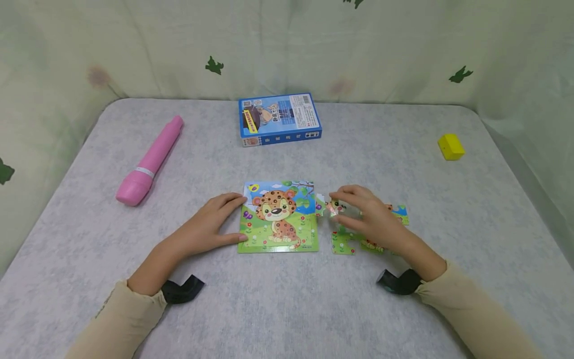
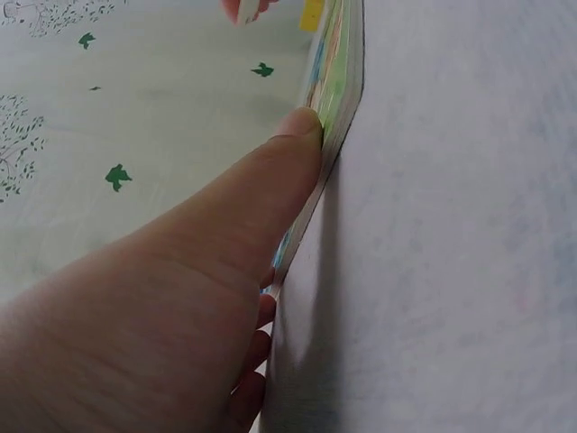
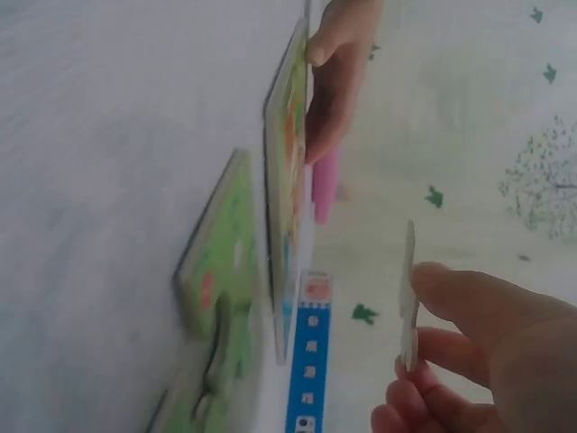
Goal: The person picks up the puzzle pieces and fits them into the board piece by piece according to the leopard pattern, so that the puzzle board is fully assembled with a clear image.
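A square jigsaw board with a printed spotted cub lies flat in the middle of the table. My left hand rests at its left side, thumb on the lower edge and fingertips near the upper left corner. Just right of the board, my right hand pinches a puzzle piece between thumb and fingers. The right wrist view shows this piece edge-on, raised above the others. Beneath that hand lie several loose puzzle pieces, partly hidden by it.
Behind the board lies a blue box. A pink microphone-shaped thing is on the left of the table, and a small yellow block on the far right. A pale curtain hangs behind.
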Available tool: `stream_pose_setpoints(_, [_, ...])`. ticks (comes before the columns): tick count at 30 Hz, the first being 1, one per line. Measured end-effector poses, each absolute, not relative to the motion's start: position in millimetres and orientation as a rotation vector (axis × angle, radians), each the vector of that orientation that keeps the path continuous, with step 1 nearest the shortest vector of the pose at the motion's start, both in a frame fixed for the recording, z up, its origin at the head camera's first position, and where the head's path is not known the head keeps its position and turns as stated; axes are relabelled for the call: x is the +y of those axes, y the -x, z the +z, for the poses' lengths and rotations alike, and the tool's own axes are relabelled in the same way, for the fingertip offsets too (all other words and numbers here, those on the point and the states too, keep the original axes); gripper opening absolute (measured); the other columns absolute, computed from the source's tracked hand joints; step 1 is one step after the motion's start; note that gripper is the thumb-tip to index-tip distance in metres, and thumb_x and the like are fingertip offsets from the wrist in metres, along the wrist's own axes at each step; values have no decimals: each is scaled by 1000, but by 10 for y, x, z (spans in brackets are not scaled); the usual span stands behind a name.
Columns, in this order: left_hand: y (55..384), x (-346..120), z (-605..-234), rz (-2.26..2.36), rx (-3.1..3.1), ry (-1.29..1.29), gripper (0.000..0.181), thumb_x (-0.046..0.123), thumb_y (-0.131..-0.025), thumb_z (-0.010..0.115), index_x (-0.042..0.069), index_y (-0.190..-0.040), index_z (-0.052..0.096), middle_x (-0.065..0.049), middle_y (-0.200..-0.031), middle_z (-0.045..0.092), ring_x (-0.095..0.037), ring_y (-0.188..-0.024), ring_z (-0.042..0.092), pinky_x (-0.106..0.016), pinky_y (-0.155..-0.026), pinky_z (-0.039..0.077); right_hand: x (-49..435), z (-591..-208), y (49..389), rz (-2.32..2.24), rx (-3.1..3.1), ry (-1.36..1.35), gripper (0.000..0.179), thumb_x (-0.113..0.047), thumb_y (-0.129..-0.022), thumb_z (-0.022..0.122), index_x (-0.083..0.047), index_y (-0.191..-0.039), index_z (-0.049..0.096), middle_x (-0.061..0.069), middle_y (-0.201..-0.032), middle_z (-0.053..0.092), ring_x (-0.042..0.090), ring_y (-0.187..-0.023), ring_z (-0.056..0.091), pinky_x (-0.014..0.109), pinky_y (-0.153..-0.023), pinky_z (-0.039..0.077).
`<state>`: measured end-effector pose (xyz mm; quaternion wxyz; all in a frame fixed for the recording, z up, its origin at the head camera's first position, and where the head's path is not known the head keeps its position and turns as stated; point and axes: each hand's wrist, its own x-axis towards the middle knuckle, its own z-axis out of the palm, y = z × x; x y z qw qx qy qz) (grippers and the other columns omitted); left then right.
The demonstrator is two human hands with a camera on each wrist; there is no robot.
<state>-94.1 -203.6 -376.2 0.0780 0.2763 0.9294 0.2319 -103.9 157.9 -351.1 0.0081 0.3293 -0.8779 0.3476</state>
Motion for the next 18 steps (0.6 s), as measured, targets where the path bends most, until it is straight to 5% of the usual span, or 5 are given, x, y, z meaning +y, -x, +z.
stream_pose_setpoints(18, [945,-2043,-3794,719,2793,-821,85,56,-76,61,7,-139,32,-13,-138,29,-32,-126,25,-50,-98,23,600,-3652,1137,1118,-2755,-1264,43,-22,-83,66,-4,-121,57,5,-116,50,17,-106,43,29,-85,40])
